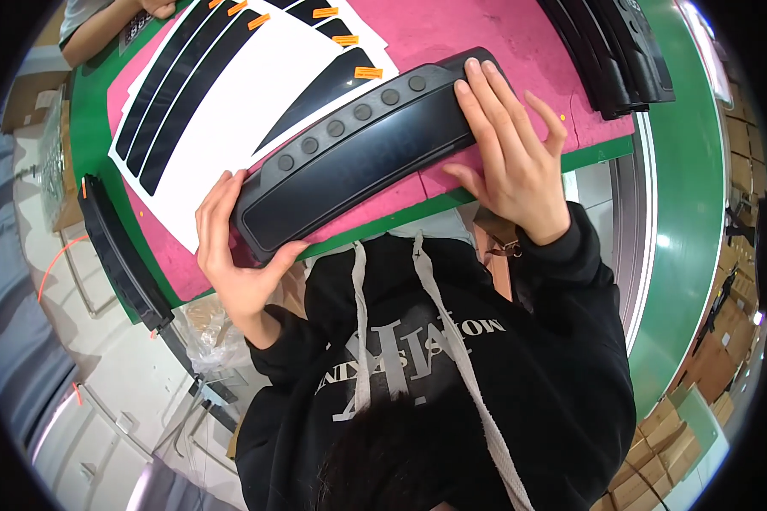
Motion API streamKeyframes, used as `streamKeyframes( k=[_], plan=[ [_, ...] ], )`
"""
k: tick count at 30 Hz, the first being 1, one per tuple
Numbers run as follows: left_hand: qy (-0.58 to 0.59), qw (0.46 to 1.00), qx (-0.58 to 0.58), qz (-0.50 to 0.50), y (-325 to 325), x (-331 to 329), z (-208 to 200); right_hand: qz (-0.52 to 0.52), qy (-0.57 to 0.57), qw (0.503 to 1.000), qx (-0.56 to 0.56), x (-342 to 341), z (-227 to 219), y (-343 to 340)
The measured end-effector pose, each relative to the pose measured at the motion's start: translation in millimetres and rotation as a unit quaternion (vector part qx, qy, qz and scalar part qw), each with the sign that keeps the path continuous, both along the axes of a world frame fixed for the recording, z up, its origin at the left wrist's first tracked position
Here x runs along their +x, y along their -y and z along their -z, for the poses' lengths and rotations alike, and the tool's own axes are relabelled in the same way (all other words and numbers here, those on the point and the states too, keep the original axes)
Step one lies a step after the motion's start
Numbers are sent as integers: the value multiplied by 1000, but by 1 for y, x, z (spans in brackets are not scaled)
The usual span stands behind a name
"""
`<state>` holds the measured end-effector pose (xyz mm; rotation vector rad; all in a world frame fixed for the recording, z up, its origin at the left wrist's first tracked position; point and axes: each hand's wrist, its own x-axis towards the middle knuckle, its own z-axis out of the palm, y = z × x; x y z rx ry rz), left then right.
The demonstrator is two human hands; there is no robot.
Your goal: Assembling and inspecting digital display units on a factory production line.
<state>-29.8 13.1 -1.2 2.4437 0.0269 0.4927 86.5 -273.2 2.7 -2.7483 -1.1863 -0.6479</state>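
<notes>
A long, curved black console panel (358, 157) with a glossy dark strip and a row of several round buttons lies slantwise at the near edge of the pink mat. Its left end is gripped by my left hand (237, 255), fingers round the far corner and thumb at the near edge. My right hand (516, 162) rests on the right end with fingers stretched flat across it; thumb and little finger stand apart from the panel. Beyond it, white backing sheets (230, 102) carry black curved film strips (175, 106) with orange tabs (368, 73). One film piece (324, 98) lies right behind the buttons.
More black panels (605, 60) are stacked at the far right of the pink mat (460, 25). Another black panel (123, 255) stands by the green table's left edge. A co-worker's forearm (102, 32) rests at the far left. Clear plastic bags (213, 336) hang below the table's left corner.
</notes>
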Motion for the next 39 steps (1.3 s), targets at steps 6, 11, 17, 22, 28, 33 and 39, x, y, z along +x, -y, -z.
streamKeyframes(
  k=[6,11,17,22,28,33,39],
  plan=[
    [25,999,-28,-17,1,3,6,-96,-92,983,123,-27,18,-41],
    [29,999,-43,-14,0,3,10,-200,-124,960,152,-55,24,-100],
    [20,998,-49,-14,-3,4,10,-273,-121,938,176,-68,29,-117],
    [15,999,-49,-16,1,3,6,-206,-86,963,153,-44,26,-63],
    [22,999,-37,-14,2,3,2,-1,-20,987,162,-5,23,10],
    [46,998,37,-23,4,2,3,-45,-85,974,205,22,1,21],
    [88,991,-81,-51,-2,9,9,-166,-130,954,212,78,-13,22]
  ],
)
